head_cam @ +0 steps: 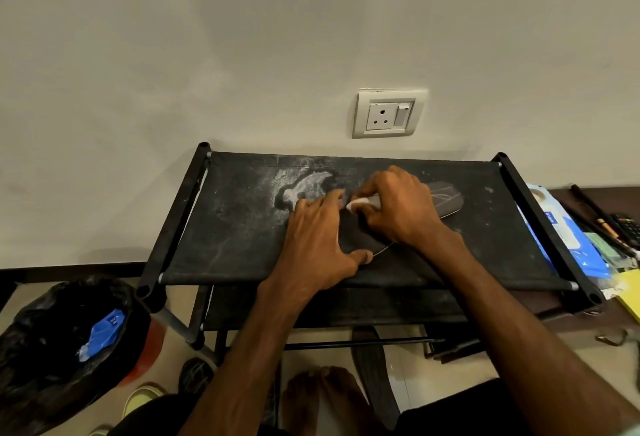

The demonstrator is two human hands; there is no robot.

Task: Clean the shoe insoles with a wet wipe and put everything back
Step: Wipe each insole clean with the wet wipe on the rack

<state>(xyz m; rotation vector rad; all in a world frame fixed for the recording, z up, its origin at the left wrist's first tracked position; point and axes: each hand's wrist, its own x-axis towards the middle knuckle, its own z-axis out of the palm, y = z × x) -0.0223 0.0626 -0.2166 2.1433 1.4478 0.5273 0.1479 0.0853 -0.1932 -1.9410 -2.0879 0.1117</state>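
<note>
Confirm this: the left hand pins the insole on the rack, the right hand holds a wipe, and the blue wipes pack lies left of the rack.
Wrong side: the head view shows the blue wipes pack right of the rack; the rest holds.

A dark insole lies on the dusty black top of the shoe rack. The left grip (a bare hand, fingers spread) presses flat on its near end. The right grip pinches a white wet wipe against it. A blue wipes pack lies just right of the rack.
</note>
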